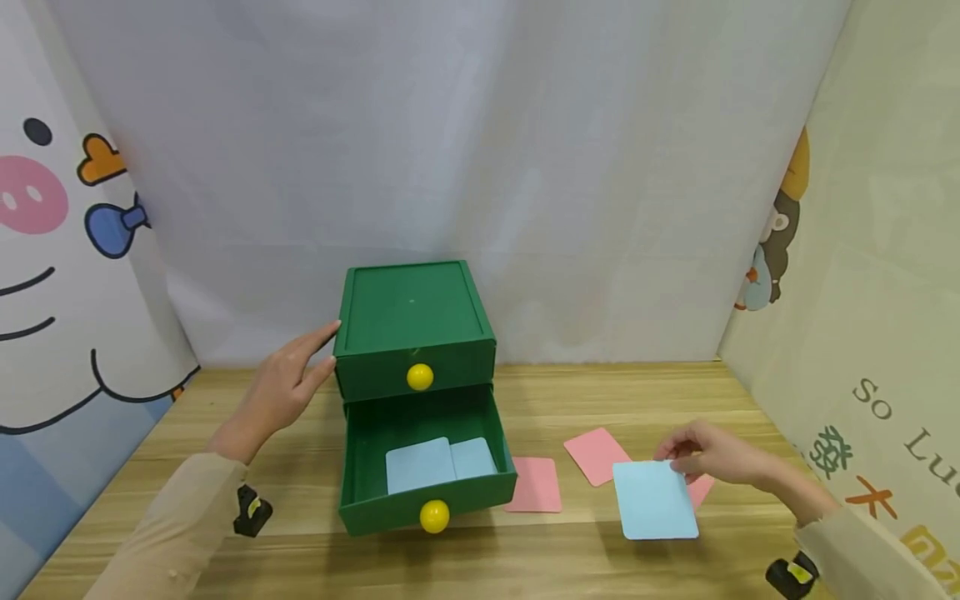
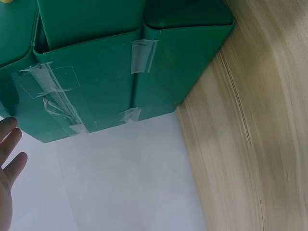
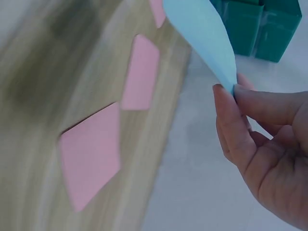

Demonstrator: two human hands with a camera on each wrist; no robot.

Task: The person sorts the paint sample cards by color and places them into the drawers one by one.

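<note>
A green drawer cabinet (image 1: 412,308) stands on the table with a lower drawer (image 1: 390,515) pulled out; light blue cards (image 1: 420,465) lie inside it. My left hand (image 1: 281,383) touches the cabinet's left side with fingers extended; its fingers (image 2: 12,166) show at the edge of the left wrist view. Between thumb and fingers my right hand (image 1: 716,454) pinches a light blue card (image 1: 655,502) by its corner, above the table right of the drawer. The right wrist view shows the pinch of my right hand (image 3: 269,130) on the blue card (image 3: 207,33) closely.
Pink cards (image 1: 536,485) lie on the wooden table (image 1: 525,567) right of the drawer, one (image 1: 596,455) farther right and one (image 1: 699,490) partly behind the held card. Clear tape (image 2: 60,101) crosses the cabinet's side. A pale curtain hangs behind, with printed cloths at both sides.
</note>
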